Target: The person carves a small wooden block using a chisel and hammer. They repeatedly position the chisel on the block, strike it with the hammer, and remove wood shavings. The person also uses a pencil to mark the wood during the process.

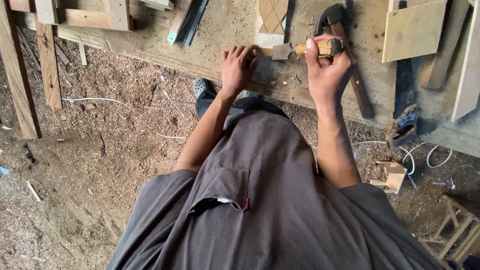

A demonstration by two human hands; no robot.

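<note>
Workshop: dusty wooden workbench (pixel 215 35) over a floor thick with sawdust (pixel 115 125). Item in hand: chisel (pixel 305 49), round wooden handle and flat steel blade, lying level on the bench with its edge against a pale wood strip (pixel 272 25) marked with a diamond pattern. Right hand (pixel 327 67) clamped around the handle; left hand (pixel 237 65) spread, fingers pressing the strip's near end. Risk, as judged: the blade points toward the left fingers, so a slip could cut them or split the thin strip. Nearby: hammer (pixel 345 55), handsaw (pixel 404 110), plywood offcut (pixel 412 30), scattered chips.
</note>
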